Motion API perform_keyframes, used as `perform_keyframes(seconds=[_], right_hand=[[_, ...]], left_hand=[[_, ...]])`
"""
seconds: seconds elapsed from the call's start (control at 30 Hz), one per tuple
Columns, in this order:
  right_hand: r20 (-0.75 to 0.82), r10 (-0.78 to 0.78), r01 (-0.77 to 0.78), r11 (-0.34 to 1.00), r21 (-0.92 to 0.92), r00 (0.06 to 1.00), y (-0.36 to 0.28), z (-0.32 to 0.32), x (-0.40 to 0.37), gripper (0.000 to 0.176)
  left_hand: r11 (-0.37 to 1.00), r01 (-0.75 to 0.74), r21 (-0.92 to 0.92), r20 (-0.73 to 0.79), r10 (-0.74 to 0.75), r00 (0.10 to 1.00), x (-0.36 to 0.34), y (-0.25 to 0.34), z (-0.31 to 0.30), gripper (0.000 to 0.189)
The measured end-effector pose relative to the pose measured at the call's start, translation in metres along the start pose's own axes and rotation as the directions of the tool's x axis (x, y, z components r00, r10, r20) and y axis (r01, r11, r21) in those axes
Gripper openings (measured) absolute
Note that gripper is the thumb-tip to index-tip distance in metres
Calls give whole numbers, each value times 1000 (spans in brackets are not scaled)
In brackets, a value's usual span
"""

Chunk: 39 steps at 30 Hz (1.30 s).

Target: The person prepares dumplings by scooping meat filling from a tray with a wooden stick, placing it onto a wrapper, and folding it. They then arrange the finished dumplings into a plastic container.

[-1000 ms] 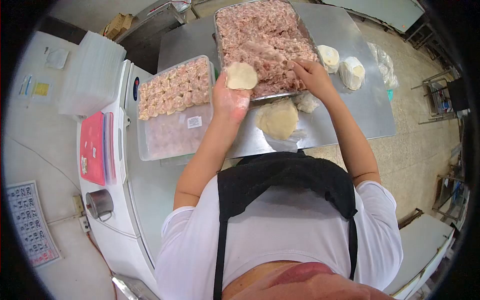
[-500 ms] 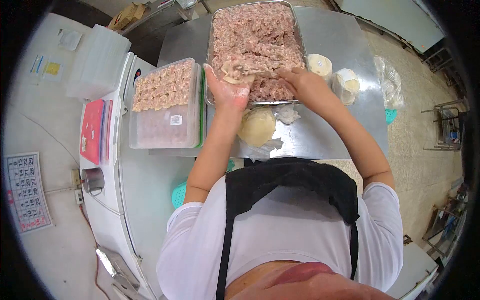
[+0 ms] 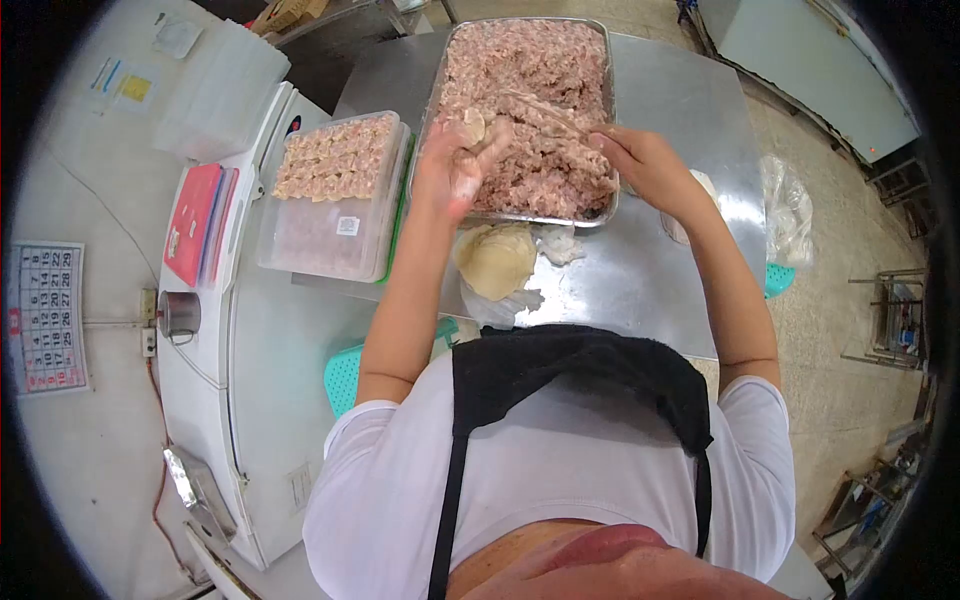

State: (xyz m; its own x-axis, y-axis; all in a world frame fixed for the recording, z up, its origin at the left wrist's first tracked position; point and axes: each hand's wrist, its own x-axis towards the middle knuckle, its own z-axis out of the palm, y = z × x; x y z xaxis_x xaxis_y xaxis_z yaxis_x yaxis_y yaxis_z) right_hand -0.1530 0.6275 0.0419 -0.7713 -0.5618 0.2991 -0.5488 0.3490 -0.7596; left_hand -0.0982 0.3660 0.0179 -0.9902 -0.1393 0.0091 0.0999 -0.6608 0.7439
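Note:
My left hand (image 3: pixel 455 168) is curled around a small round dumpling wrapper (image 3: pixel 473 123) at the left side of the metal tray; its fingers are partly smeared by motion. A heap of minced meat (image 3: pixel 530 65) fills that tray (image 3: pixel 613 90). Over the meat, my right hand (image 3: pixel 650 168) grips one end of a thin, flat spatula (image 3: pixel 545 106) coated with meat. Below the tray lies a stack of pale round wrappers (image 3: pixel 497 262) on crumpled plastic (image 3: pixel 510 303). Formed dumplings (image 3: pixel 335 158) sit in rows in a clear plastic box (image 3: pixel 305 240) on the left.
A steel table (image 3: pixel 690 100) carries the tray. Under my right forearm a wrapped pale pack (image 3: pixel 675 228) is partly hidden. Beyond the table's right edge hangs a clear plastic bag (image 3: pixel 787 205). Coloured boards (image 3: pixel 195 225) and stacked clear boxes (image 3: pixel 220 100) stand on the left.
My left hand has gone from open and flat under the wrapper to curled around it. The spatula has moved off the wrapper to the right, over the meat. The view has shifted slightly.

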Motion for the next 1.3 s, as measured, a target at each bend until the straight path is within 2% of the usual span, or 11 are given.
perform_keyframes(seconds=[0.13,0.23,0.47,0.53,0.7,0.8,0.9,0.97,1.07,1.2,1.3], right_hand=[[256,196,-249,949,195,947,-5,3,0,35],[408,116,-186,973,136,905,-24,-10,4,32],[204,-157,155,988,29,966,-7,32,9,29],[178,-102,148,952,-266,979,-8,22,21,26],[46,-80,92,900,-426,996,-19,55,12,35],[129,245,-104,752,-651,961,27,56,17,34],[117,321,-230,847,-480,940,-5,17,13,30],[31,232,-223,958,-180,972,0,11,1,28],[101,148,-160,979,124,984,-34,14,-1,31],[231,49,-53,998,12,972,-30,23,4,32],[235,-18,55,987,-153,972,-27,10,8,32]], left_hand=[[649,-178,740,153,94,984,-13,19,20,83],[366,-370,854,331,166,929,-7,19,8,75],[202,-306,930,321,-46,946,5,28,-27,48],[398,200,895,-85,-288,954,11,35,-16,40],[615,200,762,-135,-152,979,24,28,-47,38],[453,113,884,-36,-175,984,21,43,-36,47],[524,163,836,9,-310,951,8,58,-26,56],[305,-392,868,389,72,918,5,59,-18,53],[163,-322,933,339,-90,936,6,63,-14,47],[283,-450,847,500,-134,856,12,58,-6,55],[48,-426,903,427,-200,882,13,52,-17,39]])
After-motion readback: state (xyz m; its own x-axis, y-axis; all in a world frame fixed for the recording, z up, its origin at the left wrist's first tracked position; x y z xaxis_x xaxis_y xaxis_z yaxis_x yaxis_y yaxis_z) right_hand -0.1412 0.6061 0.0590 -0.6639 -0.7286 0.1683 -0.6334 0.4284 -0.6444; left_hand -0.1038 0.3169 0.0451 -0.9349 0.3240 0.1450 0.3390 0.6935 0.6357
